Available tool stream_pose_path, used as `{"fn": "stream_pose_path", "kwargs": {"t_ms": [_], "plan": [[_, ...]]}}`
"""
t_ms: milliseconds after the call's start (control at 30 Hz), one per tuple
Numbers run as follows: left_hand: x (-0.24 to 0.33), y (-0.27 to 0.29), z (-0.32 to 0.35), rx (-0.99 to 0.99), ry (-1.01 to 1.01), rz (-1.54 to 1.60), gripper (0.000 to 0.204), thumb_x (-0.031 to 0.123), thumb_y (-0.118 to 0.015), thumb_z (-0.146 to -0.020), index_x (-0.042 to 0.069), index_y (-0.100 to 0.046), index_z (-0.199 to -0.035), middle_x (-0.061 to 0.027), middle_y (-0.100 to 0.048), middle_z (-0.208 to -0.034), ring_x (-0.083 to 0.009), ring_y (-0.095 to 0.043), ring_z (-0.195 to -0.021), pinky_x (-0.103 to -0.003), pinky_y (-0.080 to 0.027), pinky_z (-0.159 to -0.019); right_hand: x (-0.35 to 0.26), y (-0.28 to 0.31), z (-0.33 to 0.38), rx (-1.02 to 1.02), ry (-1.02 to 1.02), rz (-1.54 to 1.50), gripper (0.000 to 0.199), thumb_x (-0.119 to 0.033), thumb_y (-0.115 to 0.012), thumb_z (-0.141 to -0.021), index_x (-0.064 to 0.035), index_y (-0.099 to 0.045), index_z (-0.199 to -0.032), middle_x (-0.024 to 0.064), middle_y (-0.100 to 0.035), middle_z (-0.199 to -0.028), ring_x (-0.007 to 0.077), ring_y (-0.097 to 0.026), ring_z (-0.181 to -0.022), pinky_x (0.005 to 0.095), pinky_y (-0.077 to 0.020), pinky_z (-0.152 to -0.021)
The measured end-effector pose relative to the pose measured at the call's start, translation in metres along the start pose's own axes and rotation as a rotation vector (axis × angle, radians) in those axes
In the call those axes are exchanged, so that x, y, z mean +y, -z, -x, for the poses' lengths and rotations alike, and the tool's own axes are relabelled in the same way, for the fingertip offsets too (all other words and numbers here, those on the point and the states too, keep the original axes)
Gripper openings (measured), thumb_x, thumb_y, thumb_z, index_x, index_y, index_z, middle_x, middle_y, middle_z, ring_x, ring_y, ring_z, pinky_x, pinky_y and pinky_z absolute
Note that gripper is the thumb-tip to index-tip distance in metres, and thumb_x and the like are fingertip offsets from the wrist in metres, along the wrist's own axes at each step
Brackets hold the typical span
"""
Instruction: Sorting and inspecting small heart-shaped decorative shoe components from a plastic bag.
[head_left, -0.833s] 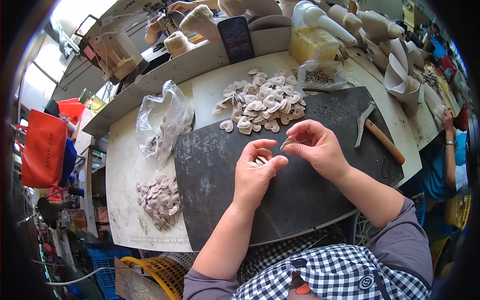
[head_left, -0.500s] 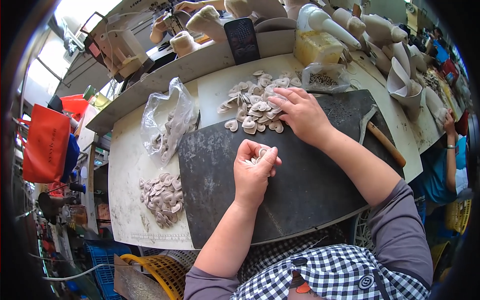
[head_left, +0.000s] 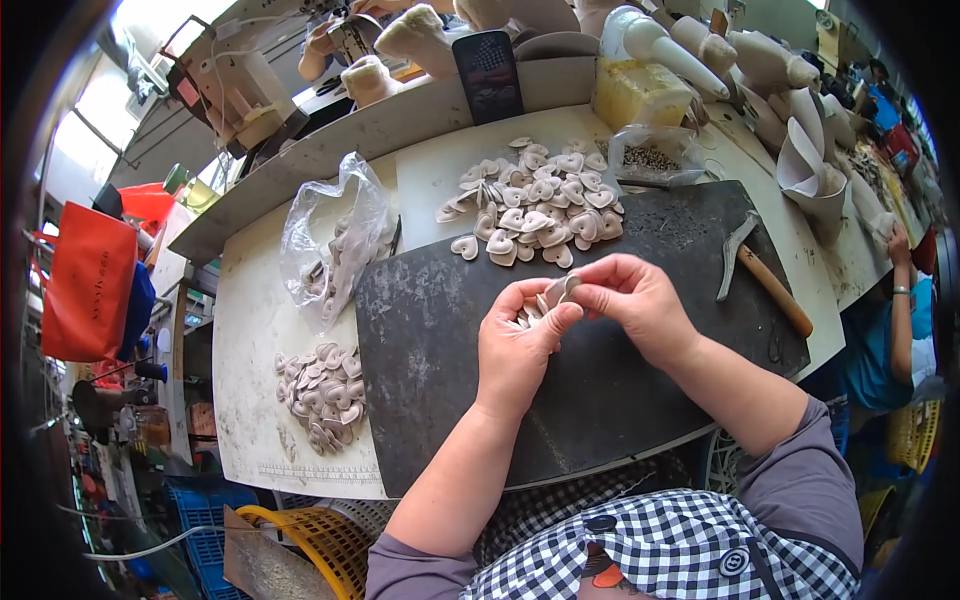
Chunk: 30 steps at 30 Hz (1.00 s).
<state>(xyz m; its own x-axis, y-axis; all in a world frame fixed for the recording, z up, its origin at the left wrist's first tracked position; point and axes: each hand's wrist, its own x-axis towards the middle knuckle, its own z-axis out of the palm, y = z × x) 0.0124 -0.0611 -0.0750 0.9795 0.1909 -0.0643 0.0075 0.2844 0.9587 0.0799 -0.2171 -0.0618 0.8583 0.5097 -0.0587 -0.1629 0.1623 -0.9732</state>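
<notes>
Over the dark work mat (head_left: 640,350), my left hand (head_left: 518,345) is curled around several pale heart-shaped pieces (head_left: 530,312). Close against it, my right hand (head_left: 635,305) pinches one more heart-shaped piece (head_left: 563,290) between thumb and fingers. Past my hands lies a loose pile of the same stitched hearts (head_left: 540,205), partly on the mat and partly on the pale board. A second heap of hearts (head_left: 325,398) sits to the left of the mat.
A clear plastic bag (head_left: 335,240) with more hearts lies at the left. On the right rests a hammer (head_left: 770,285). Behind the pile are a bag of small metal bits (head_left: 655,157), a yellowish block (head_left: 640,92) and a phone (head_left: 488,77). Another person's arm (head_left: 902,310) shows far right.
My right hand has come back from the pile toward me and now meets my left hand, with a heart pinched in it. My left hand has shifted slightly right.
</notes>
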Motion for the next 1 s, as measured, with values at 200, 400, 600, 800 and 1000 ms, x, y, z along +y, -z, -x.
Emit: {"fn": "stream_pose_path", "kwargs": {"t_ms": [200,400,600,800,1000], "plan": [[0.005,0.0,0.0,0.069,-0.02,0.117,0.022,0.018,-0.071,-0.086,0.009,-0.052,-0.093,-0.0045,-0.064,-0.08,-0.0145,-0.064,-0.069,-0.022,-0.046,-0.053,-0.014,0.016,-0.021,0.129,0.577,0.896,0.016,-0.01,-0.064,-0.084,-0.0054,-0.066,-0.099,0.0103,-0.063,-0.09,0.0302,-0.061,-0.085,0.036,-0.0504,-0.075],[0.009,-0.001,0.002,0.017,-0.049,0.113,0.023,0.009,-0.064,-0.088,0.006,-0.051,-0.107,-0.0093,-0.064,-0.099,-0.0198,-0.067,-0.083,-0.025,-0.05,-0.061,-0.008,0.031,-0.049,0.295,0.593,1.327,0.024,-0.015,-0.075,-0.075,-0.0047,-0.065,-0.094,0.0099,-0.057,-0.103,0.0292,-0.056,-0.098,0.0384,-0.0468,-0.085],[0.008,-0.001,0.001,0.021,-0.03,-0.004,0.029,0.011,-0.075,-0.081,0.006,-0.063,-0.107,0.002,-0.058,-0.089,-0.0068,-0.059,-0.075,-0.019,-0.047,-0.06,-0.008,0.023,-0.016,0.149,0.289,0.555,0.022,-0.005,-0.077,-0.075,-0.0016,-0.063,-0.092,0.0072,-0.064,-0.093,0.0165,-0.063,-0.086,0.0274,-0.051,-0.075],[0.002,0.001,0.001,0.025,-0.06,-0.014,0.022,0.011,-0.078,-0.079,0.004,-0.061,-0.09,-0.0003,-0.064,-0.084,-0.0037,-0.056,-0.071,-0.017,-0.044,-0.059,-0.004,0.002,0.009,-0.107,0.246,0.416,0.014,-0.006,-0.069,-0.085,-0.0006,-0.066,-0.097,0.0065,-0.068,-0.087,0.012,-0.064,-0.083,0.0252,-0.0505,-0.073],[0.007,0.0,0.001,0.068,-0.126,0.107,0.016,0.007,-0.072,-0.083,0.008,-0.057,-0.087,-0.0066,-0.062,-0.095,-0.0153,-0.066,-0.08,-0.021,-0.047,-0.057,-0.01,0.036,-0.053,0.387,0.687,1.298,0.017,-0.017,-0.07,-0.081,-0.0105,-0.068,-0.097,0.0071,-0.06,-0.091,0.0247,-0.061,-0.084,0.035,-0.0513,-0.074]]}}
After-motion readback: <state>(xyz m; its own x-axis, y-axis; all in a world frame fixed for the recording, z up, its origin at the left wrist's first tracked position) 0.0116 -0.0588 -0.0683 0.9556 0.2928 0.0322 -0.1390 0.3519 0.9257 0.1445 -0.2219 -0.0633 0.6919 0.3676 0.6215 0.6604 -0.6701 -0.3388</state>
